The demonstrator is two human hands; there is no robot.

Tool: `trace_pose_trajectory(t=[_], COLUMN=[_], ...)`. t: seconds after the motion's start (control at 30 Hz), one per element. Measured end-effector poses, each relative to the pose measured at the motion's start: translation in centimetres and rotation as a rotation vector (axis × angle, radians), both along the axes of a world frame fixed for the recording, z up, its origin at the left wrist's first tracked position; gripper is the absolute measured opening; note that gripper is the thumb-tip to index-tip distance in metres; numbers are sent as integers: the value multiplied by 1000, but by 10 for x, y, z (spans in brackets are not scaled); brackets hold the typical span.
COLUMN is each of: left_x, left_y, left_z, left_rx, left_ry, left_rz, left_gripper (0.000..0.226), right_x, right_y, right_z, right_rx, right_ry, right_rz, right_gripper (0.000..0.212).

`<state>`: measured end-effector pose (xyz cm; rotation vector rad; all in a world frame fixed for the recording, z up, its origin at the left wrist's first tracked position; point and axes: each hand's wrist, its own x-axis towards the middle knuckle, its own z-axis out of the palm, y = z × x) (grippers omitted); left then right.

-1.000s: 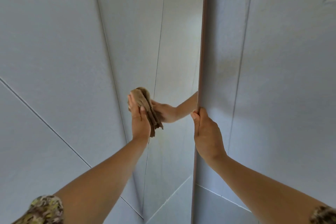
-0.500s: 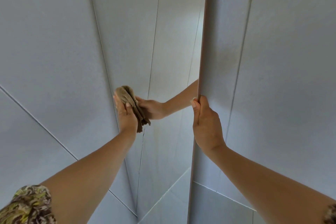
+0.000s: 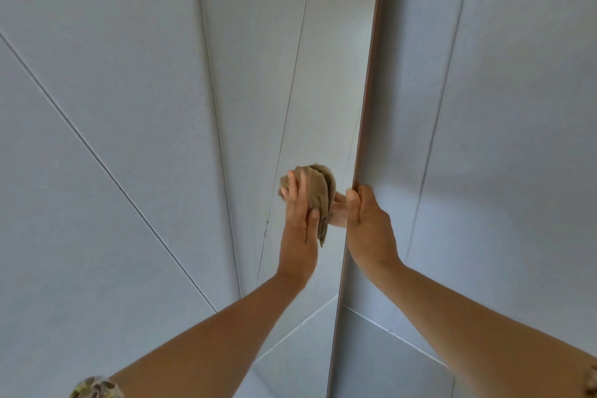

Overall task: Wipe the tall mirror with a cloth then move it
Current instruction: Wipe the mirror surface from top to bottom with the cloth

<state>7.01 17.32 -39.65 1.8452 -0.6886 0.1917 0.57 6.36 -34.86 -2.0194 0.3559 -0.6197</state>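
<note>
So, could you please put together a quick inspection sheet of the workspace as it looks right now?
Surface: mirror glass reflects pale wall panels; no streaks discernible.
Job's things: brown cloth, bunched, pressed on the glass near the mirror's right edge; thin brown mirror frame runs top to bottom.
Clutter: nothing seen.
Grippers: left hand holds the cloth against the glass; right hand grips the frame edge, thumb on the front.
Cables: nothing seen.
Surroundings: grey wall panels with seams on both sides; patterned sleeve at lower left.
</note>
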Motion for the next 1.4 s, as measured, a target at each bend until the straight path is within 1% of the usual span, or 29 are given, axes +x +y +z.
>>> trace_pose_trajectory(t=[0.07,0.13,0.2,0.27,0.37,0.43,0.53,0.6,0.77,0.87,0.93,1.03,1.17,1.3,1.4], left_x=[-18,-27,-24,-20,-7,12,43,59,119,153,166,177,165,126,97], left_y=[-4,-6,-5,-4,-1,7,23,33,60,71,77,77,68,54,41], left_z=[-9,-24,-32,-34,-35,-44,-55,-58,-89,-108,-113,-115,-122,-137,-154], left_rx=[74,97,70,70,70,35,-22,-45,-137,-157,-172,-212,-245,-249,-187], left_ry=[-103,-126,-94,-111,-147,-131,-25,44,33,61,70,82,25,-173,-341], left_rz=[-45,-73,-69,-51,-12,42,165,234,328,390,430,445,406,301,220], left_gripper=[62,58,61,61,57,56,59,58,56,68,72,63,60,57,56], right_x=[-5,-7,-8,-6,0,6,13,17,35,43,47,52,50,37,34], right_y=[1,3,6,8,9,11,15,16,22,25,25,26,34,41,42], right_z=[-10,-20,-26,-32,-40,-50,-66,-73,-88,-97,-99,-102,-128,-166,-185], right_rx=[30,54,75,83,43,6,-45,-52,-108,-135,-151,-132,-51,-92,-105], right_ry=[14,13,14,4,-29,-67,-135,-200,-361,-460,-518,-559,-573,-563,-553], right_rz=[23,23,22,20,-1,-10,-41,-59,-162,-219,-252,-292,-247,-196,-189], right_gripper=[30,38,36,33,26,25,24,28,40,45,46,47,36,29,31])
